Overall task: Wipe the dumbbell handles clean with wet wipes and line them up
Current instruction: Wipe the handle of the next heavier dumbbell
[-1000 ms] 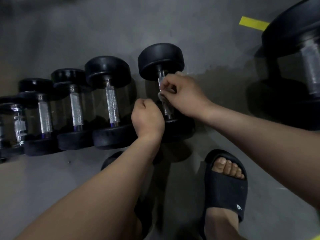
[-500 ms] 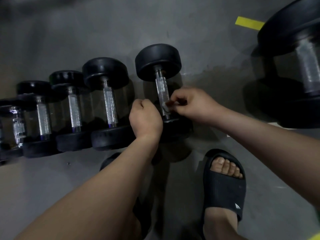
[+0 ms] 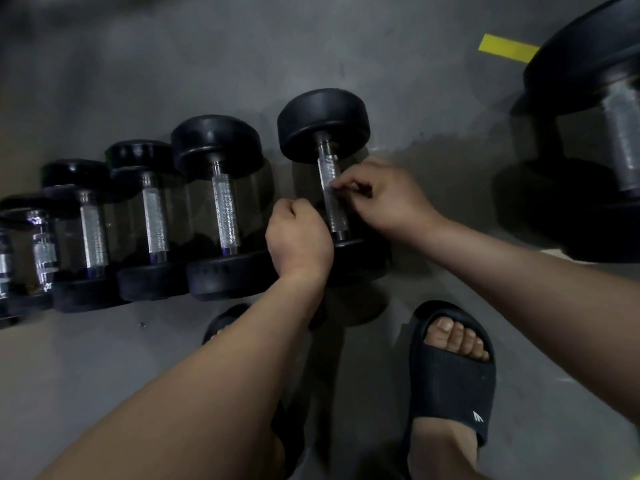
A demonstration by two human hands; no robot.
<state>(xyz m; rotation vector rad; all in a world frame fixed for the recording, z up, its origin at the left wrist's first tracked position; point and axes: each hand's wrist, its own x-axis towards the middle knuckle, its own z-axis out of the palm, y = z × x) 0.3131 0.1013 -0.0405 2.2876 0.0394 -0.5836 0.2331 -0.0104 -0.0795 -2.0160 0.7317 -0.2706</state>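
The black rubber-headed dumbbell with a knurled steel handle (image 3: 323, 128) lies on the grey concrete floor (image 3: 398, 81), directly between the two hands. Its far head lies beyond the fingertips and its near head sits under the left wrist.

Step in hand: wiping this handle. A small pale wet wipe (image 3: 331, 192), barely visible, is pressed against the upper half of the handle.

Next move, as judged: draw the wipe along and around the full knurled length, with the dumbbell braced against rolling.

Right hand (image 3: 384, 199): reaches in from the right, fingers bent, thumb and fingertips pinching the wipe onto the handle.

Left hand (image 3: 299, 237): closed into a fist just left of the handle's lower end. No object shows in it, and contact with the near head cannot be confirmed.

To the left of the left hand, a row of smaller black dumbbells (image 3: 154, 220) is lined up side by side. Well to the right of the right hand lies a larger black dumbbell (image 3: 623, 133).
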